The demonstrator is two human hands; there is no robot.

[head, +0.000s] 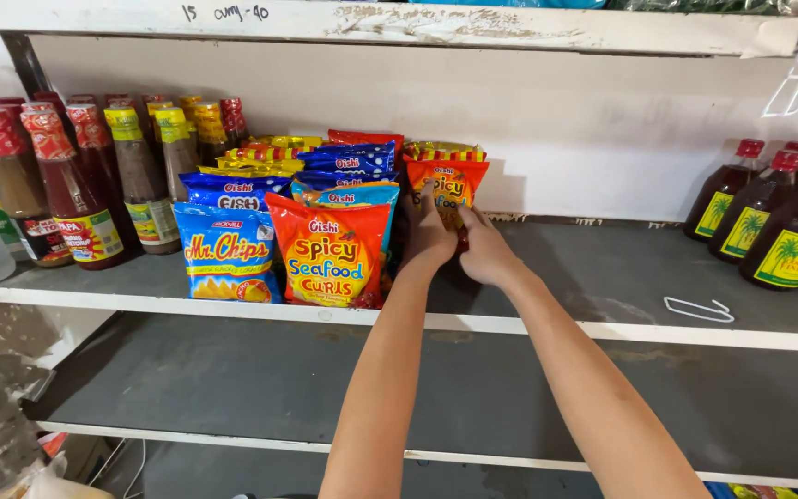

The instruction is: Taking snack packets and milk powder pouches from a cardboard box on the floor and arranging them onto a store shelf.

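Orange snack bag (451, 188) stands upright toward the back of the grey shelf (602, 268), at the right end of the chip rows, near the wall. Both hands are on it: left hand (429, 238) flat against its left side and front, fingers partly curled; right hand (489, 251) closed around the lower right corner. How tight the grip is cannot be told.

Doing it well, as a judgement: keep the bag upright, squeeze lightly so the contents don't crush, and line it up with the row.

Around: another orange bag (329, 255) and a blue chip bag (227, 251) stand in front at the left, close enough to get knocked by the left forearm. Sauce bottles (66, 185) far left, dark bottles with yellow labels (782, 226) far right, well apart. White wire clip (699, 310) lies on the shelf.
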